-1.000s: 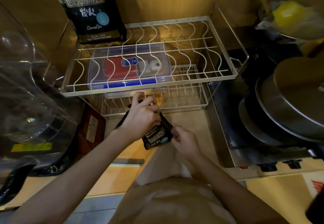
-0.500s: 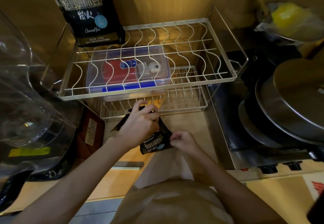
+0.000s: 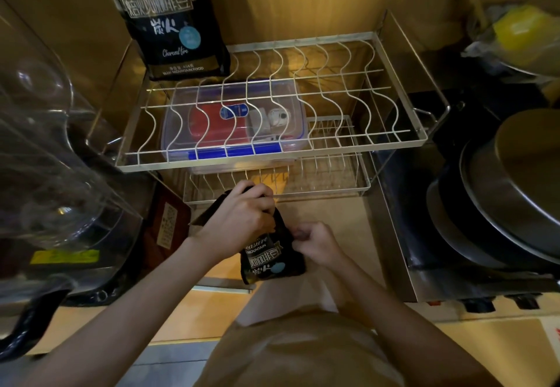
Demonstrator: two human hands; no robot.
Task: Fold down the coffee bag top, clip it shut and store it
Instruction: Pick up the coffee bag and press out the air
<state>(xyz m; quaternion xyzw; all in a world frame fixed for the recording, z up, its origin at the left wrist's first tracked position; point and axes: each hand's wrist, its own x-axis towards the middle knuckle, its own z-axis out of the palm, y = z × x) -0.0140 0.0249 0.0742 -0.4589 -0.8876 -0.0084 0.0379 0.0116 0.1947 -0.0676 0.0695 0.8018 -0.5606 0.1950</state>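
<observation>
A small black coffee bag [image 3: 271, 258] with white lettering hangs in front of me, below the wire racks. My left hand [image 3: 242, 217] is closed over its folded top, hiding the fold. At the bag's right edge my right hand [image 3: 315, 242] pinches the side with curled fingers. No clip shows in either hand. A second, larger black coffee bag [image 3: 169, 20] stands upright at the back left of the upper wire rack [image 3: 394, 141].
A clear plastic box [image 3: 233, 126] with red and blue contents sits on the lower wire rack [image 3: 333, 180] under the upper one. Stacked metal pots [image 3: 500, 205] fill the right side. A glass jug [image 3: 45, 144] stands at the left. A wooden shelf floor [image 3: 333, 220] lies beneath.
The bag and both hands have shifted slightly lower and nearer to me. My right hand has moved up along the bag's right edge.
</observation>
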